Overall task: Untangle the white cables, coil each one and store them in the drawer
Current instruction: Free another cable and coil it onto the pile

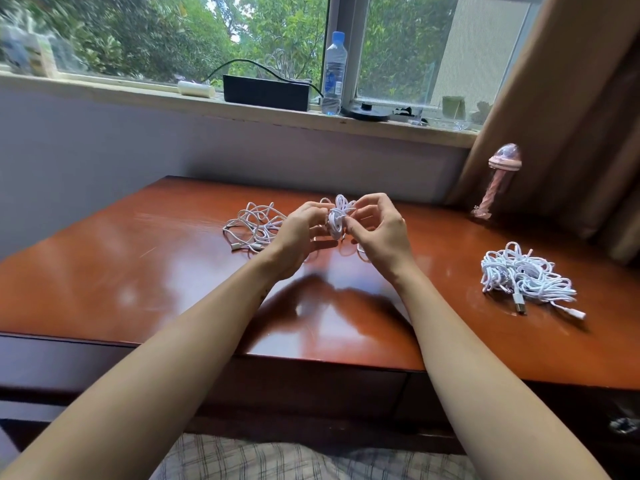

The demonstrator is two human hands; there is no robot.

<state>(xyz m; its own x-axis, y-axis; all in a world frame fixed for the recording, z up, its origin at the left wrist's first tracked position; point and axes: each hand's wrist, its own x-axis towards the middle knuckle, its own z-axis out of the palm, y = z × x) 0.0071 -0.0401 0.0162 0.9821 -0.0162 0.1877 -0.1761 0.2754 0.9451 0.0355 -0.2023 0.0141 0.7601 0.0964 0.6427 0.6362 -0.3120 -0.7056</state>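
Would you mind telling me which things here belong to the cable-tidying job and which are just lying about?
Job: small cable bundle gripped by left hand and right hand; loose tangle beside it; cable heap at the right.
Lying about: water bottle, black box and black lid on the sill; pink ornament by the curtain.

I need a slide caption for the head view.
Left hand and right hand hold a coiled white cable over the desk.

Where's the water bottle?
In the head view, the water bottle stands upright on the windowsill, top centre, just right of the black box.
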